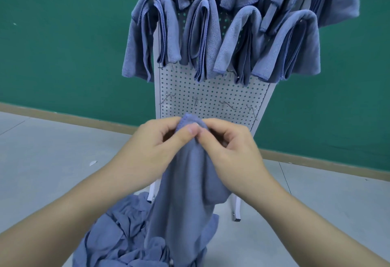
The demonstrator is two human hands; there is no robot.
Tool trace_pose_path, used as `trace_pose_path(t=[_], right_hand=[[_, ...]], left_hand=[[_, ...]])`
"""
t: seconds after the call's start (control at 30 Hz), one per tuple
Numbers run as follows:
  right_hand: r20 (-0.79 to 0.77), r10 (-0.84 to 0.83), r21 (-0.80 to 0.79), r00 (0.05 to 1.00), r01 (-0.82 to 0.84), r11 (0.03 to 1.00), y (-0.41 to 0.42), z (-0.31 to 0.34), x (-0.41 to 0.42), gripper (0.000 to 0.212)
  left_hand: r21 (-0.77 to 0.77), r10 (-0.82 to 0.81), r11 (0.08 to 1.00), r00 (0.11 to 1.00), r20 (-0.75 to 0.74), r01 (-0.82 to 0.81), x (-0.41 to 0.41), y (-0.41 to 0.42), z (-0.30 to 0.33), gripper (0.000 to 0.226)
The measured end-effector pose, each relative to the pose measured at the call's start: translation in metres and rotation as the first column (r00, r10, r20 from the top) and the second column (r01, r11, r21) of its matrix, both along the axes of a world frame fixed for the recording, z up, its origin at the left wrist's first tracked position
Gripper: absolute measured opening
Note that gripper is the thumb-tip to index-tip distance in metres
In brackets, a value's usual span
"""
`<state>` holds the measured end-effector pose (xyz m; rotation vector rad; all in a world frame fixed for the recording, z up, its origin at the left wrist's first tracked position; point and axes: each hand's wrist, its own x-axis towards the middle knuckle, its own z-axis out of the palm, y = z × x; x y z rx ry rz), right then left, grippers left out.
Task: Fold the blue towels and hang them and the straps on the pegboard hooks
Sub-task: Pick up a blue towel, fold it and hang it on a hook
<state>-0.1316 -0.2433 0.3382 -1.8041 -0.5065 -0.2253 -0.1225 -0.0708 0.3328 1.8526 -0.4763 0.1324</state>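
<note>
I hold one blue towel [185, 190] up in front of the white pegboard [211, 97]. My left hand [156, 146] and my right hand [230, 148] both pinch its top corner, thumbs nearly touching. The towel hangs down from my fingers to a loose pile of blue towels [120, 237] on the floor. Several folded blue towels [202, 40] hang on the upper hooks. A row of bare metal hooks [196, 103] sticks out just above my hands.
The pegboard stands on white legs [236, 209] on a grey floor, in front of a green wall [63, 44] with a tan baseboard. A small white scrap [92, 163] lies on the floor at left.
</note>
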Motion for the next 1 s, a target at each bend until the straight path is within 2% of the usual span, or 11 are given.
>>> trace_pose_path(t=[0.07,0.17,0.27,0.33,0.43,0.57,0.63,0.77,0.83,1.0], right_hand=[[-0.039,-0.013,0.02,0.999,0.014,1.0,-0.004,0.006,-0.001,0.02],[-0.058,-0.017,-0.063,0.998,0.014,0.998,-0.007,0.009,0.001,0.018],[0.014,-0.113,-0.154,0.994,0.113,0.982,-0.005,0.001,0.006,0.005],[0.11,-0.148,-0.234,0.983,0.17,0.957,-0.003,-0.004,0.006,0.016],[0.298,-0.059,-0.421,0.953,0.187,0.888,-0.001,-0.009,0.005,0.03],[0.32,0.051,-0.54,0.946,0.138,0.83,0.01,-0.019,0.001,0.029],[0.391,0.026,-0.517,0.92,0.197,0.833,0.012,-0.02,-0.001,0.028],[0.432,-0.098,-0.261,0.896,0.229,0.938,0.011,-0.013,-0.002,0.024],[0.373,-0.067,-0.229,0.925,0.162,0.96,0.01,-0.009,-0.004,0.018],[0.126,-0.02,-0.284,0.992,0.055,0.957,0.014,-0.008,-0.008,0.018]], left_hand=[[-0.066,-0.022,0.998,1.0,0.019,0.023,-0.004,-0.006,-0.004,0.031],[-0.159,0.036,0.987,0.996,0.085,-0.022,-0.006,-0.01,-0.007,0.019],[-0.209,0.115,0.974,0.984,0.133,-0.086,-0.002,-0.009,-0.007,0.013],[-0.231,0.19,0.962,0.966,0.173,-0.148,0.0,-0.008,-0.005,0.012],[-0.267,0.3,0.933,0.931,0.209,-0.241,0.001,-0.005,0.0,0.014],[-0.27,0.288,0.938,0.924,0.253,-0.218,-0.005,-0.002,0.009,0.017],[-0.259,0.265,0.946,0.93,0.257,-0.198,-0.008,-0.003,0.009,0.016],[-0.255,0.272,0.944,0.931,0.244,-0.209,-0.008,-0.001,0.004,0.015],[-0.245,0.279,0.944,0.927,0.249,-0.219,-0.007,0.001,0.003,0.016],[-0.265,0.271,0.942,0.933,0.235,-0.206,-0.008,0.0,0.003,0.017]])
